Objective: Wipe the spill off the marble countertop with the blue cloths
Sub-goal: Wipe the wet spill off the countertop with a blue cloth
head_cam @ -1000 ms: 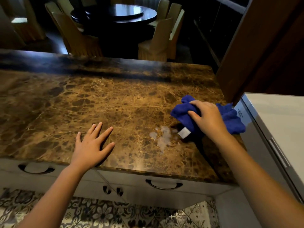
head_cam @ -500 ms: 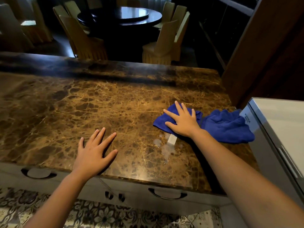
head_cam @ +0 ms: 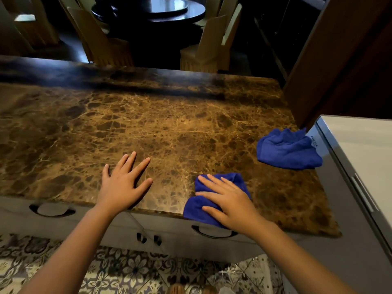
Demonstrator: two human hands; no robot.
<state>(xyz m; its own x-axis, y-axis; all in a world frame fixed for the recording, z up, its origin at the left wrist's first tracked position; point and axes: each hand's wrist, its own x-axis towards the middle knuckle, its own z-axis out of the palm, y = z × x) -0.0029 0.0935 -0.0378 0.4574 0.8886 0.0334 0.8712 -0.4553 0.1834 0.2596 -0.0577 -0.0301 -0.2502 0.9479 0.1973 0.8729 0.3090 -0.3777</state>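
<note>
My right hand (head_cam: 229,203) lies flat, fingers spread, pressing a blue cloth (head_cam: 195,211) onto the brown marble countertop (head_cam: 148,124) at its front edge; the cloth's near corner hangs over that edge. A second blue cloth (head_cam: 288,149) lies crumpled at the counter's right side, apart from both hands. My left hand (head_cam: 123,183) rests palm down on the marble to the left, fingers apart, holding nothing. No white spill shows on the marble; the spot under the cloth is hidden.
A white appliance (head_cam: 360,166) stands against the counter's right end. Grey drawers with dark handles (head_cam: 214,232) sit below the front edge. A brown wooden panel (head_cam: 339,60) rises at the back right. Beyond the counter are a round dark table (head_cam: 157,9) and several chairs.
My right hand has dragged one blue cloth from the right side toward the front edge, over where the white spill was. The other cloth stayed at the right. My left hand has not moved.
</note>
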